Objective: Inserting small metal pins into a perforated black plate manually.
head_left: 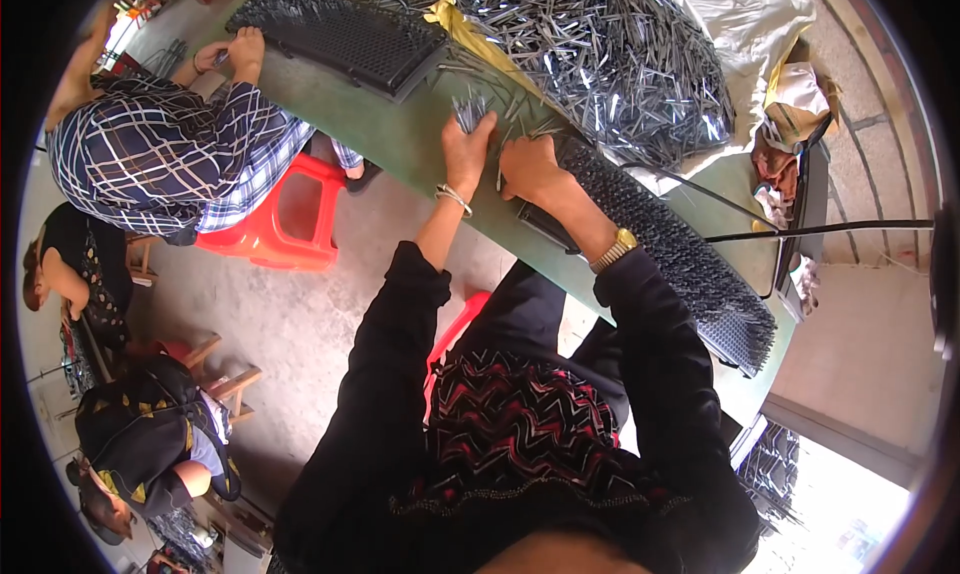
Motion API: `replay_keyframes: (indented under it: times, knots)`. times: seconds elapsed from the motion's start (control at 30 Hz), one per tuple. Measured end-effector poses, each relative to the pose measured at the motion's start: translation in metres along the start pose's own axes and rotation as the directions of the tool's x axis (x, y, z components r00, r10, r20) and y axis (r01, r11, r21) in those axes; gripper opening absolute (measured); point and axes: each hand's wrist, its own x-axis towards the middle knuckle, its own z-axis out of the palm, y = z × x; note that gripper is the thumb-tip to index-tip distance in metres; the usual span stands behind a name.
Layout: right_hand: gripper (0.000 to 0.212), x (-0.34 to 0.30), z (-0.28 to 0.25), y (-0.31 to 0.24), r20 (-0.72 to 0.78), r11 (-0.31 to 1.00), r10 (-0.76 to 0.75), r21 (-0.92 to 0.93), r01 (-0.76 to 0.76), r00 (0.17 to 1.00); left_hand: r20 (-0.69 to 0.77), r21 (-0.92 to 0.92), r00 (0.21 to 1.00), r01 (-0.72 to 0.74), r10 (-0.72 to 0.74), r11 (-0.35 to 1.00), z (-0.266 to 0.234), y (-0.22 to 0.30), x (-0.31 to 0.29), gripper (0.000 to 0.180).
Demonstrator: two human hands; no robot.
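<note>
Pile (610, 64): loose grey strips, cut off by the upper edge.
Left hand (467, 152): near the pile's lower left; fingers closed around an upright bundle (470, 109); its lower ends are hidden in the grip.
Right hand (535, 169): just below the pile, knuckles up, fingers curled in; I cannot tell what, if anything, they pinch.
Near rack (735, 334): black, holed, studded with dark bristles, running below the pile; its near end is partly behind the right hand and wrist.
Far rack (350, 39): left of the pile, its upper edge hard to make out.
Table (385, 124): green, under pile and racks, largely covered.
Co-worker's hand (246, 52): left of the pile, beside the far rack; its hold is too small to read.
</note>
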Motion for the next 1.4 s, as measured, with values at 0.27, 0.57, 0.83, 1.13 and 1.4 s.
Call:
replay_keyframes:
  times: [0.27, 0.57, 0.83, 1.13, 1.4]
  knots:
    - [0.016, 0.018, 0.017, 0.008, -0.1, 0.994, -0.107, -0.01, 0.107, 0.989, 0.023, -0.507, 0.944, 0.296, -0.33, 0.81, -0.006, 0.015, 0.025, 0.014]
    - [0.017, 0.02, 0.018, 0.016, -0.083, 0.989, -0.148, -0.037, 0.145, 0.986, 0.181, -0.568, 0.863, 0.483, -0.471, 0.666, -0.019, 0.013, 0.008, 0.017]
    - [0.021, 0.033, 0.013, 0.041, -0.243, 0.991, -0.036, 0.118, 0.066, 0.969, 0.319, -0.349, 0.762, 0.647, -0.563, 0.678, -0.024, 0.023, -0.015, 0.02]
    - [0.012, -0.006, 0.002, 0.044, -0.791, 0.838, 0.016, 0.345, 0.424, 0.612, 0.617, -0.32, 0.589, 0.793, -0.521, 0.518, -0.016, 0.002, -0.009, 0.025]
    - [0.019, -0.035, 0.019, 0.033, -0.833, 0.931, -0.09, 0.124, 0.343, 0.546, 0.624, -0.393, 0.615, 0.78, -0.483, 0.486, -0.008, 0.004, 0.002, 0.016]
